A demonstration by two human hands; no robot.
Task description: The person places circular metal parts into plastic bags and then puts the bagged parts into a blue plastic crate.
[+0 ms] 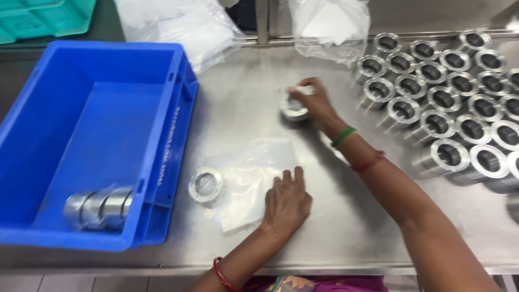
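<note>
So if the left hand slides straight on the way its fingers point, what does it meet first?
Probably more of the clear plastic bag beneath the left hand, then bare table; the ring lies off to the side.

Left hand (pixel 286 203) flat on a clear plastic bag (pixel 253 178). Just left of that hand, a shiny metal ring (pixel 206 184). Right hand (pixel 313 100) wrapped around another metal ring (pixel 293 108). Right of that hand, many more rings (pixel 448 103) in rows. Far left of both hands, a blue box (pixel 92 135).
</note>
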